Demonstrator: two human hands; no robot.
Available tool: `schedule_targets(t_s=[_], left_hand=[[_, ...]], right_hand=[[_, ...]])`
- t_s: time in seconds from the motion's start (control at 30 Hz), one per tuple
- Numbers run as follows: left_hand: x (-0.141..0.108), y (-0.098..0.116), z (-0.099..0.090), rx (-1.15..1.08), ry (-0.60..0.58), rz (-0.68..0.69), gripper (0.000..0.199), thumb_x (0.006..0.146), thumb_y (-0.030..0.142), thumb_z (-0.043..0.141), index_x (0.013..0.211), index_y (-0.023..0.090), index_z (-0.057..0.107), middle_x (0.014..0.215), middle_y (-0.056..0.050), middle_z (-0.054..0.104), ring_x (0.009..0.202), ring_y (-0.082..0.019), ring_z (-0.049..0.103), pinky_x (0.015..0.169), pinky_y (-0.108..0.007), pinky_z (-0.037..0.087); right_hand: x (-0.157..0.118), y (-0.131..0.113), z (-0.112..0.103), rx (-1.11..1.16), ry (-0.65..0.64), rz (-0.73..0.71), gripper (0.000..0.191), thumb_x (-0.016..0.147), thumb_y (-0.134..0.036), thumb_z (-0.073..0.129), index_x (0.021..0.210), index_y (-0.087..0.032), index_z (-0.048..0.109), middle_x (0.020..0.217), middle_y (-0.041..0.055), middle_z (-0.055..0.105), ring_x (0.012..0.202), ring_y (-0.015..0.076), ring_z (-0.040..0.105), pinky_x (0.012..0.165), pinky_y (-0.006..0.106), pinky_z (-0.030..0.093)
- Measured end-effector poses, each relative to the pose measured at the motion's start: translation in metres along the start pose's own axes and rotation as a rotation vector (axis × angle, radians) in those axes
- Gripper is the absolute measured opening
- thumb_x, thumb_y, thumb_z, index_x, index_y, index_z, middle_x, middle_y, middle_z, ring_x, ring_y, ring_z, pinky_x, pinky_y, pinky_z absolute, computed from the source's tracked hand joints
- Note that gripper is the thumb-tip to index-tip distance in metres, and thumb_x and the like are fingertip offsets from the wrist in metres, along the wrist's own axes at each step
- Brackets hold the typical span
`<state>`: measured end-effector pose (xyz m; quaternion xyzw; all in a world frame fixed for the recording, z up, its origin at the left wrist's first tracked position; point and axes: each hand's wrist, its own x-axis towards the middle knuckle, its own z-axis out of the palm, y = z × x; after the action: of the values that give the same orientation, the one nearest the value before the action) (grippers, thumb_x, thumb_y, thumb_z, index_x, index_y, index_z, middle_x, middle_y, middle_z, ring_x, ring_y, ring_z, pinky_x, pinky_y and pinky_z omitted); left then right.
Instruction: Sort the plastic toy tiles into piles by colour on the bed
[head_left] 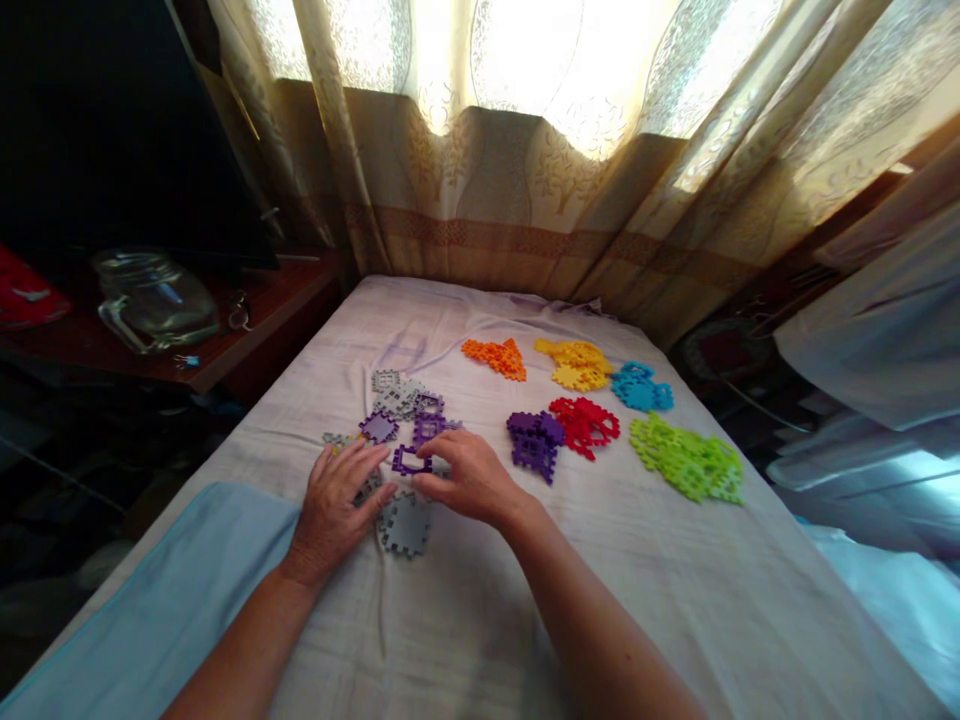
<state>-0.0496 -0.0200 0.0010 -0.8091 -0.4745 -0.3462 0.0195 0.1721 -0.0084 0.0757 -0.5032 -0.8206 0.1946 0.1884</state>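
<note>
My right hand (469, 475) has its thumb and index finger closed on the right side of a purple square frame piece (403, 466) with notched edges. Fingers stretched out, my left hand (337, 505) rests palm down over the left of the mixed pile, partly covering grey pieces. Just below the fingers lies a larger grey notched plate (405, 525). Beyond both hands are more grey pieces (397, 395), a purple plate (379, 428) and other purple window-like pieces (429, 428). What lies under my left palm is hidden.
Sorted heaps lie to the right: purple (534, 445), red (585, 427), orange (496, 357), yellow (576, 364), blue (640, 386) and lime green (686, 458). A light blue cloth (217, 570) covers the bed's left edge. A glass jug (154, 300) stands on a side table.
</note>
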Motion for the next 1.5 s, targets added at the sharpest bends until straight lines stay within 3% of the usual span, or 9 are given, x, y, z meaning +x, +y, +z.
schedule_targets(t_s=[0.13,0.3,0.43,0.53,0.7,0.87,1.07,1.2,1.5], left_hand=[[0.0,-0.001,-0.001,-0.059,-0.037,-0.05,0.028,0.094,0.04,0.048,0.107,0.028,0.069,0.108,-0.004,0.075,0.109,-0.023,0.066,0.111,-0.05,0.032],[0.001,-0.001,-0.002,-0.079,-0.023,-0.072,0.026,0.094,0.038,0.049,0.104,0.026,0.07,0.106,-0.003,0.075,0.107,-0.022,0.066,0.109,-0.049,0.035],[0.001,-0.002,0.0,-0.082,-0.013,-0.072,0.026,0.094,0.038,0.048,0.103,0.026,0.07,0.104,-0.003,0.076,0.106,-0.022,0.067,0.108,-0.048,0.036],[0.002,-0.002,0.0,-0.082,-0.018,-0.081,0.027,0.094,0.038,0.047,0.103,0.026,0.07,0.104,-0.003,0.076,0.107,-0.022,0.066,0.108,-0.048,0.037],[0.002,-0.001,-0.001,-0.076,-0.007,-0.097,0.027,0.094,0.038,0.047,0.101,0.026,0.071,0.103,-0.004,0.076,0.107,-0.022,0.066,0.108,-0.048,0.038],[0.002,0.0,-0.001,-0.082,0.007,-0.09,0.026,0.094,0.038,0.048,0.1,0.025,0.07,0.103,-0.003,0.076,0.107,-0.023,0.067,0.107,-0.048,0.038],[0.002,0.0,-0.001,-0.082,0.006,-0.096,0.025,0.094,0.035,0.048,0.1,0.026,0.07,0.102,-0.003,0.076,0.107,-0.022,0.067,0.106,-0.047,0.039],[0.003,-0.001,-0.001,-0.078,0.013,-0.085,0.025,0.094,0.036,0.048,0.1,0.025,0.07,0.103,-0.003,0.076,0.105,-0.023,0.067,0.106,-0.048,0.039],[0.002,-0.001,-0.001,-0.088,-0.001,-0.101,0.026,0.094,0.036,0.048,0.1,0.025,0.071,0.102,-0.003,0.076,0.106,-0.023,0.067,0.106,-0.049,0.04]], right_hand=[[0.0,0.0,0.003,0.057,-0.001,-0.02,0.029,0.08,-0.037,0.071,0.105,-0.022,0.072,0.104,0.005,0.073,0.102,0.0203,0.065,0.092,0.03,0.046],[0.006,0.043,-0.042,-0.222,0.122,0.217,0.032,0.085,-0.039,0.065,0.112,-0.021,0.069,0.114,0.0093,0.071,0.109,0.0227,0.062,0.096,0.034,0.043],[0.01,0.08,-0.075,-0.474,0.011,0.479,0.036,0.088,-0.042,0.058,0.115,-0.021,0.069,0.113,0.0125,0.071,0.107,0.0271,0.063,0.089,0.036,0.046],[0.011,0.092,-0.081,-0.546,-0.071,0.542,0.038,0.087,-0.043,0.055,0.116,-0.023,0.07,0.114,0.0124,0.071,0.105,0.0278,0.064,0.084,0.035,0.046],[0.009,0.096,-0.076,-0.587,-0.111,0.58,0.038,0.088,-0.045,0.053,0.113,-0.023,0.072,0.112,0.0131,0.072,0.103,0.028,0.065,0.08,0.034,0.046],[0.005,0.088,-0.065,-0.573,0.007,0.474,0.034,0.088,-0.041,0.054,0.11,-0.022,0.072,0.116,0.0127,0.07,0.109,0.0285,0.061,0.087,0.038,0.045],[0.007,0.057,-0.016,-0.357,0.025,0.156,0.032,0.087,-0.032,0.059,0.116,-0.021,0.067,0.122,0.0082,0.067,0.115,0.0224,0.056,0.1,0.034,0.039],[0.011,0.046,0.007,-0.36,-0.032,0.162,0.034,0.085,-0.031,0.06,0.117,-0.02,0.066,0.124,0.0094,0.065,0.118,0.0237,0.054,0.1,0.035,0.039],[0.007,0.047,-0.014,-0.442,0.009,0.245,0.033,0.086,-0.033,0.06,0.117,-0.021,0.064,0.118,0.0108,0.067,0.112,0.0255,0.056,0.095,0.036,0.039]])
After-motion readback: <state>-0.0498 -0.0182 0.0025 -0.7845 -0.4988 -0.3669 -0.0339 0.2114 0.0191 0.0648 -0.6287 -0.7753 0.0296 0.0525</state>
